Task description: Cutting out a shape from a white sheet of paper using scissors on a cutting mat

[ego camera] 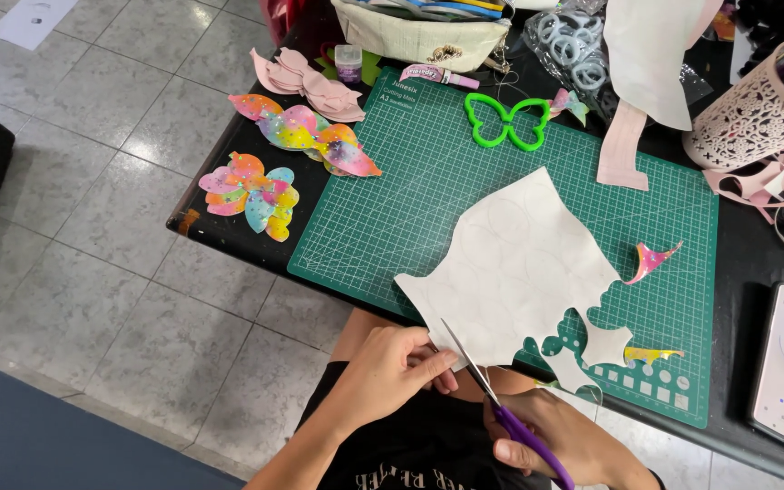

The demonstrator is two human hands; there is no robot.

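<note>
At the near edge of a green gridded cutting mat (428, 181), the left hand (383, 367) pinches a large off-white sheet traced with circles (519, 263), while the right hand (546, 440) grips purple-handled scissors (501, 399), blades biting the sheet. Far left lie two rainbow glitter bow cutouts (306, 132); one green plastic butterfly cutter (505, 122) rests farther back.

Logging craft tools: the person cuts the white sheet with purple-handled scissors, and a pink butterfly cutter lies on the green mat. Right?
Not quite. In the head view the butterfly cutter is bright green, not pink. The rest stands: purple-handled scissors cut the white sheet over the green mat.
</note>
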